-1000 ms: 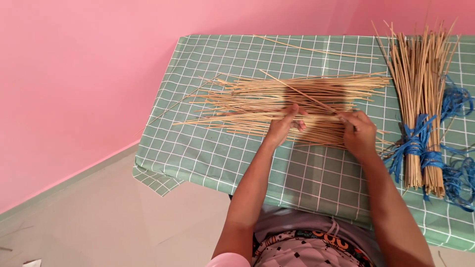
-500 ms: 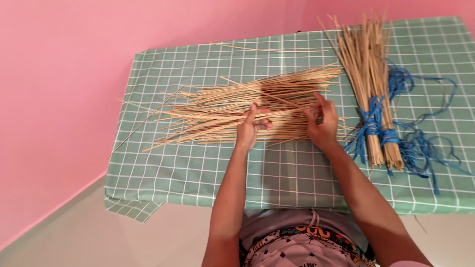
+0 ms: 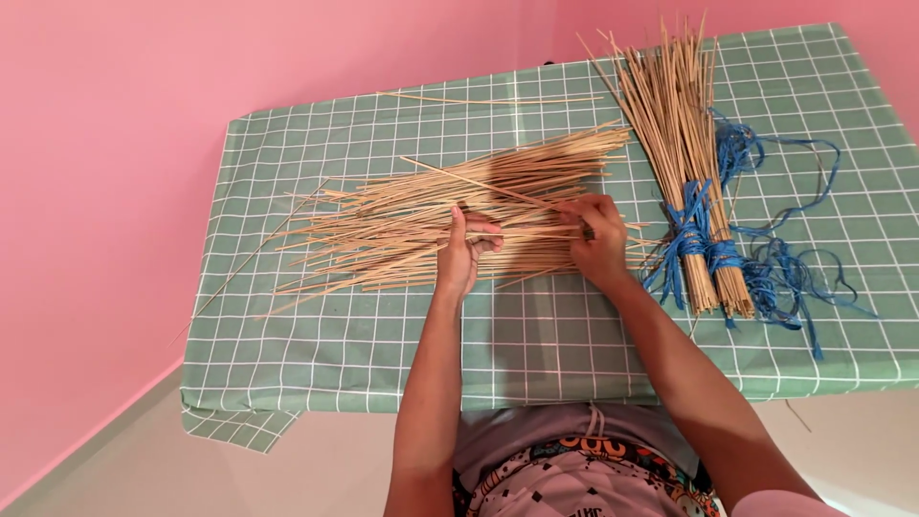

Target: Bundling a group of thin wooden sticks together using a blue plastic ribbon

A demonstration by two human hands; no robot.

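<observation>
- One loose pile of sticks [image 3: 412, 215] is spread on the table [image 3: 536, 335].
- One stick is pinched by both the left hand [image 3: 461, 251] and the right hand [image 3: 597, 239].
- One tied bundle [image 3: 682, 144] lies at the right, with blue string [image 3: 766, 268].

The left hand [image 3: 461, 254] is covering part of the loose sticks [image 3: 421, 215], and its fingertips are curling out of sight, so its grip is staying unclear. At three o'clock from it, the right hand [image 3: 595, 239] is hiding the stick ends beneath its palm. The blue cord [image 3: 704, 251] is masking the middle of the tied bundle [image 3: 675, 124]. The worktop [image 3: 536, 335] is having its near edge blocked by both forearms.
</observation>
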